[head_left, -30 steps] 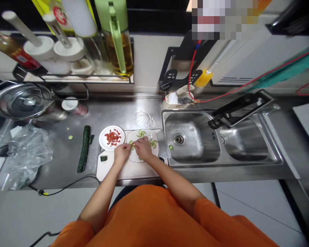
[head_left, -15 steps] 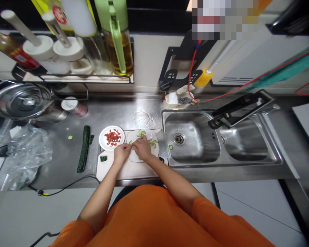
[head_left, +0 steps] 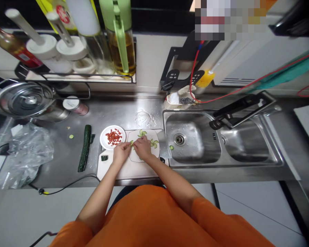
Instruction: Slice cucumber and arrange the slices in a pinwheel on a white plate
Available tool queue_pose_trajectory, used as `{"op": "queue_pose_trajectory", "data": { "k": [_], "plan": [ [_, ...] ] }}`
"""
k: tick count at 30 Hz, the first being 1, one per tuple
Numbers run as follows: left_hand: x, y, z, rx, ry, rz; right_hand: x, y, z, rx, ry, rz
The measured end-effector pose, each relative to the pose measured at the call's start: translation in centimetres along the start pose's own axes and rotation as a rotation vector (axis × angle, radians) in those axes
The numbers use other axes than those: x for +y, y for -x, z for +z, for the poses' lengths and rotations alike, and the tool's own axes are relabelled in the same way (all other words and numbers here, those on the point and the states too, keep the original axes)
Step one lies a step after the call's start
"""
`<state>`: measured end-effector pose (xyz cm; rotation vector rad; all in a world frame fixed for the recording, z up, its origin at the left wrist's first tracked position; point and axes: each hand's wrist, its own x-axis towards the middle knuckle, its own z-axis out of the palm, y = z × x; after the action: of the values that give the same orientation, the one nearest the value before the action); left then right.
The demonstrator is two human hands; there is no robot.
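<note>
At the left edge of a white plate (head_left: 152, 133), my left hand (head_left: 121, 152) is closed, its fingertips pinched on a small green cucumber slice (head_left: 131, 142). My right hand (head_left: 142, 148) reaches over the plate with fingers bent together, meeting the left fingertips at that same slice. Fans of thin cucumber slices (head_left: 154, 143) lie on the plate's right side and at its far edge. The plate rests on a pale cutting board (head_left: 134, 173). Touching the board's far left corner is a round white dish (head_left: 102, 140) of chopped red pieces (head_left: 113, 137).
A knife blade (head_left: 165, 142) lies between the plate and the sink (head_left: 193, 137). On the left are a cucumber (head_left: 84, 149), a cucumber chunk (head_left: 104, 157) and a crumpled plastic bag (head_left: 34, 154). Seasoning jars (head_left: 73, 49) and an oil bottle (head_left: 122, 48) fill the rack behind.
The whole view has shifted slightly. My left fingers have loosened and lifted a little at the slice; my right hand stays nearly in place over the plate.
</note>
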<state>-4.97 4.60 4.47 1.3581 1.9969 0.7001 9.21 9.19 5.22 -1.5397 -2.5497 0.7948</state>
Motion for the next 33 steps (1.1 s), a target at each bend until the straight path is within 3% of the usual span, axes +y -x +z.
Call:
{"op": "queue_pose_trajectory", "data": {
  "k": [7,21,33],
  "plan": [
    [0.2,-0.1,0.4,-0.054,-0.041,-0.004,0.1,0.0,-0.1,-0.025,0.004,0.011],
    [0.0,-0.5,0.4,-0.047,-0.038,0.027,1.1,1.2,-0.4,-0.029,-0.024,0.063],
    [0.3,-0.5,0.5,-0.023,-0.081,0.048,0.6,2.1,0.3,-0.055,0.021,0.018]
  ]
}}
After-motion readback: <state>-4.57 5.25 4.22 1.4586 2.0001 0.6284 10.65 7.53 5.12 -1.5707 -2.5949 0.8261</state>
